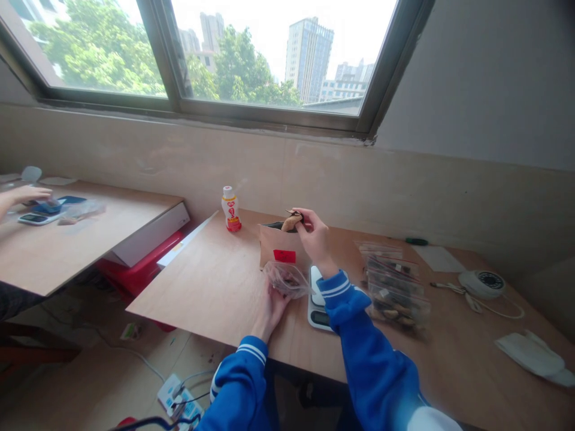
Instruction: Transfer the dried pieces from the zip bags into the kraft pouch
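My right hand [313,234] is closed in a pinch on a few dried pieces [293,222], one tan and curved, others dark, perhaps dried mushroom. It holds them over the top of an open cardboard box [268,244] with a red label [284,256]; dark material shows at the box's opening. In front of the box, my left hand [272,304] grips a clear plastic bag [287,280] from below, its mouth spread. Something brownish inside the bag is hard to make out. A white kitchen scale [318,317] lies just right of the bag, partly covered by my right sleeve.
Several zip bags of dried pieces [395,293] lie to the right. Beyond are a white camera [483,283] with its cable, paper [438,259] and a white cloth-like item [532,353]. A bottle [231,209] stands at back left. Another person's hand [29,194] works at the left table.
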`<action>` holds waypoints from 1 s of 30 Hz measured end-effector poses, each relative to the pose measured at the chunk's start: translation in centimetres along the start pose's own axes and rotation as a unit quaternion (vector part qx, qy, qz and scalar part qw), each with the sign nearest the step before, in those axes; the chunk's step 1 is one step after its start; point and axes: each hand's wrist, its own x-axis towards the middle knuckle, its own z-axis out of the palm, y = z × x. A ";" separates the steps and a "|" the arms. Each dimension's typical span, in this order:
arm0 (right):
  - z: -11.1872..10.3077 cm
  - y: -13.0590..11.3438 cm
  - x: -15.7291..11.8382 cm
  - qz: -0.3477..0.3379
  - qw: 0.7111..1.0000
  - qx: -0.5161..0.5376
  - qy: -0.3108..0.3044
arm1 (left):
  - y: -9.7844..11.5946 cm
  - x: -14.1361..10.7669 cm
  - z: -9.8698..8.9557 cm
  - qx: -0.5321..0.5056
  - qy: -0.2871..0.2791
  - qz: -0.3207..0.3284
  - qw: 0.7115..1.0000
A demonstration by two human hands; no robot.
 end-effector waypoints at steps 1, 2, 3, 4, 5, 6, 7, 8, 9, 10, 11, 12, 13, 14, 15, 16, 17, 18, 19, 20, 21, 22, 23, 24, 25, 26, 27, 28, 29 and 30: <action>0.0 0.0 0.1 -0.002 1.000 -0.006 -0.001 | 0.0 0.0 0.0 -0.001 -0.001 -0.001 1.000; 0.0 0.0 0.1 -0.004 1.000 -0.012 -0.003 | 0.0 0.0 0.0 -0.002 -0.002 -0.001 1.000; 0.0 -0.1 0.2 -0.008 1.000 -0.019 -0.005 | 0.0 0.0 0.0 -0.003 -0.002 0.000 1.000; 0.0 -0.1 0.2 -0.013 1.000 -0.026 -0.007 | 0.0 0.0 0.0 -0.005 -0.003 0.003 1.000; 0.1 -0.1 0.2 -0.020 0.999 -0.034 -0.007 | 0.0 0.0 -0.1 -0.005 -0.006 0.006 1.000; 0.1 -0.2 0.2 -0.027 0.999 -0.042 -0.005 | 0.0 0.0 -0.1 -0.005 -0.008 0.008 1.000; 0.1 -0.2 0.2 -0.036 0.998 -0.050 -0.003 | 0.0 0.0 -0.2 -0.004 -0.010 0.010 1.000; 0.1 -0.2 0.1 -0.046 0.997 -0.058 -0.004 | 0.0 0.1 -0.2 -0.003 -0.012 0.011 1.000; 0.1 -0.2 0.1 -0.056 0.996 -0.065 -0.009 | -0.1 0.1 -0.4 -0.001 -0.014 0.011 1.000; 0.1 -0.2 0.1 -0.065 0.995 -0.072 -0.016 | -0.1 0.2 -0.5 0.000 -0.013 0.011 1.000; 0.0 -0.2 0.1 -0.072 0.994 -0.079 -0.026 | -0.1 0.3 -0.6 0.000 -0.013 0.011 1.000; -0.1 -0.2 0.1 -0.076 0.993 -0.085 -0.038 | -0.1 0.4 -0.7 0.001 -0.014 0.010 1.000; -0.2 -0.3 0.2 -0.079 0.991 -0.091 -0.053 | -0.2 0.4 -0.8 0.001 -0.016 0.009 1.000; -0.3 -0.3 0.3 -0.081 0.990 -0.096 -0.068 | -0.2 0.5 -0.9 0.001 -0.017 0.008 1.000; -0.5 -0.3 0.3 -0.084 0.988 -0.101 -0.083 | -0.2 0.5 -0.9 0.000 -0.017 0.007 1.000; -0.6 -0.3 0.4 -0.088 0.986 -0.107 -0.096 | -0.2 0.5 -0.9 -0.002 -0.016 0.006 1.000; -0.8 -0.2 0.5 -0.092 0.984 -0.113 -0.106 | -0.2 0.5 -0.9 -0.004 -0.014 0.005 1.000; -0.9 -0.2 0.5 -0.097 0.982 -0.118 -0.111 | -0.1 0.4 -0.8 -0.007 -0.010 0.004 1.000; -0.9 -0.1 0.5 -0.102 0.981 -0.123 -0.115 | -0.1 0.4 -0.8 -0.008 -0.007 0.004 1.000; -1.0 0.1 0.5 -0.106 0.979 -0.125 -0.117 | -0.1 0.4 -0.7 -0.009 -0.004 0.004 1.000; -1.1 0.2 0.5 -0.110 0.978 -0.127 -0.122 | -0.1 0.4 -0.7 -0.008 -0.002 0.003 1.000; -1.1 0.3 0.4 -0.114 0.976 -0.129 -0.130 | 0.0 0.4 -0.7 -0.007 -0.001 0.002 1.000; -1.1 0.3 0.4 -0.119 0.974 -0.132 -0.144 | 0.0 0.4 -0.7 -0.006 0.000 0.001 1.000; -1.2 0.3 0.4 -0.124 0.969 -0.136 -0.162 | 0.0 0.4 -0.7 -0.006 0.002 0.000 1.000; -1.3 0.3 0.4 -0.129 0.965 -0.141 -0.182 | 0.0 0.4 -0.8 -0.006 0.001 -0.002 1.000; -1.4 0.2 0.5 -0.133 0.959 -0.147 -0.201 | 0.0 0.4 -0.8 -0.006 0.000 -0.004 1.000; -1.5 0.1 0.5 -0.135 0.955 -0.155 -0.216 | -0.1 0.4 -0.8 -0.007 0.000 -0.004 1.000; -1.6 0.0 0.6 -0.136 0.951 -0.163 -0.226 | -0.1 0.4 -0.8 -0.007 0.000 -0.003 1.000; -1.6 -0.1 0.7 -0.137 0.948 -0.172 -0.230 | -0.1 0.4 -0.8 -0.007 0.000 -0.003 1.000; -1.7 -0.1 0.8 -0.137 0.947 -0.178 -0.231 | 0.0 0.4 -0.8 -0.006 -0.001 -0.003 1.000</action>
